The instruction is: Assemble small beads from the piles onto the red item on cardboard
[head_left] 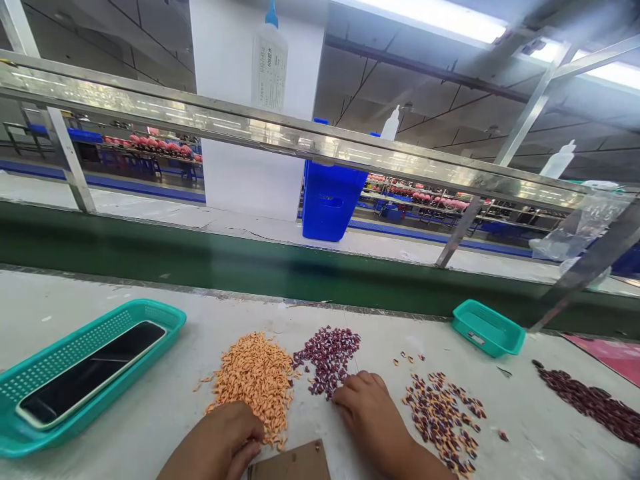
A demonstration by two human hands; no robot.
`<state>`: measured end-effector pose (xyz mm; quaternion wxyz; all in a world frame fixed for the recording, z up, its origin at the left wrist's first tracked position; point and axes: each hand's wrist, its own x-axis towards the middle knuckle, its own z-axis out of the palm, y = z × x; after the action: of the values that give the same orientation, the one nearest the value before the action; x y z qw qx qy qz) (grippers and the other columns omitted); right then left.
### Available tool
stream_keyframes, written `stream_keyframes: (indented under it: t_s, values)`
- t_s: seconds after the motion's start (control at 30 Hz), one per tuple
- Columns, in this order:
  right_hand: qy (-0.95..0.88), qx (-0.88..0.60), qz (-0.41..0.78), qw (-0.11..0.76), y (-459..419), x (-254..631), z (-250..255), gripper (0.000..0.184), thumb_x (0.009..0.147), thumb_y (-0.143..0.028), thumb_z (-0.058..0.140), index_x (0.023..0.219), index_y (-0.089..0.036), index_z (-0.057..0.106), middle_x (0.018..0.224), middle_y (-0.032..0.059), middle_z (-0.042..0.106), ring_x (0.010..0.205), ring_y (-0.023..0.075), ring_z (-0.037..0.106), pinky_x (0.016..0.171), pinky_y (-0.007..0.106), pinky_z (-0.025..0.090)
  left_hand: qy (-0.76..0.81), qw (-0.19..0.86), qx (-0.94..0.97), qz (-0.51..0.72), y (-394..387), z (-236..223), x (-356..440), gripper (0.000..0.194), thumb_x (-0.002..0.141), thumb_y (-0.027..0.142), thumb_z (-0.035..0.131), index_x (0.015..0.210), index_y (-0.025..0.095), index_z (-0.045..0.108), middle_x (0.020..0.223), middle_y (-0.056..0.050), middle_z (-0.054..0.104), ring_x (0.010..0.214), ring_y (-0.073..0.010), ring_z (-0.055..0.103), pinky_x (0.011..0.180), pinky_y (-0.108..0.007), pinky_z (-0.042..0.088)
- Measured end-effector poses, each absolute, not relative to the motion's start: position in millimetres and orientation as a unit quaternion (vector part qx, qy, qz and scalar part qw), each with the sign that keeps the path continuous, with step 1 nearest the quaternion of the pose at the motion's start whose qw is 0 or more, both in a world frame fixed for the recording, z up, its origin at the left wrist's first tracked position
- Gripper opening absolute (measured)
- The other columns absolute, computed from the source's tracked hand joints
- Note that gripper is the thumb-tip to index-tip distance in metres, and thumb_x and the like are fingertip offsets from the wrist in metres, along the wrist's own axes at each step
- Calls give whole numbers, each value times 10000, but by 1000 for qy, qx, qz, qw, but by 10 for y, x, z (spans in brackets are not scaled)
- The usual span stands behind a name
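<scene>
My left hand is at the near edge of a heap of small orange pieces, fingers curled together with thumb against them. Whatever lies between those fingertips is hidden. My right hand reaches the near edge of a heap of small dark purple and white pieces, its fingers bent down and closed. I cannot make out what they hold. Between the hands, at the bottom edge, lies a flat brown board. To the right is a spread of two-tone pieces, orange and dark purple.
A green perforated tray holding a phone stands at left. A small green basket and dark red pieces are at right. Behind the worktable run a green ledge and metal rail, with a blue bin and glue bottle.
</scene>
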<state>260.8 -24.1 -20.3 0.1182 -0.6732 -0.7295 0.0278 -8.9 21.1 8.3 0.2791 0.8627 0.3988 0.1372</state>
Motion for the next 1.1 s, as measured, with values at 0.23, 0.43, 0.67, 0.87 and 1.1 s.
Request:
stream_keyframes:
  t_s: [0.23, 0.43, 0.67, 0.87, 1.1]
  values:
    - [-761, -641, 33, 95, -16, 2686, -218, 160, 832, -151, 593, 822, -271, 697, 836, -22, 681, 891, 168, 552, 802, 304, 316, 317, 137, 938, 44, 266, -51, 191, 173, 834, 145, 510, 779, 201, 664, 845, -64, 675, 802, -242, 608, 691, -320, 413]
    - [-775, -624, 9, 98, 30, 2652, -255, 90, 825, -208, 619, 777, -244, 686, 819, 0, 675, 878, 185, 548, 806, 322, 318, 267, 48, 962, 24, 322, -146, 339, 156, 778, 50, 581, 733, 173, 666, 780, -70, 671, 771, -245, 596, 667, -325, 388]
    - [-773, -622, -7, 129, 81, 2543, -301, 149, 849, -149, 541, 760, -182, 657, 828, 70, 675, 872, 222, 558, 850, 366, 344, 223, -27, 974, -9, 342, -163, 412, 120, 769, 64, 611, 775, 130, 711, 750, -120, 689, 731, -269, 620, 622, -349, 379]
    - [-734, -643, 64, 210, -112, 2345, -102, 158, 783, -69, 525, 766, -185, 631, 744, 10, 667, 727, 148, 589, 688, 246, 419, 196, -40, 979, -34, 377, -179, 482, 103, 758, 81, 625, 794, 115, 716, 745, -140, 697, 722, -281, 628, 609, -352, 387]
    - [-641, -559, 360, 382, -290, 2132, -93, 87, 687, -177, 557, 745, -167, 621, 690, 18, 625, 642, 148, 562, 604, 244, 417, 356, 262, 888, 123, 325, 181, 403, 148, 722, 92, 537, 731, 185, 652, 756, -12, 670, 719, -163, 588, 636, -239, 392]
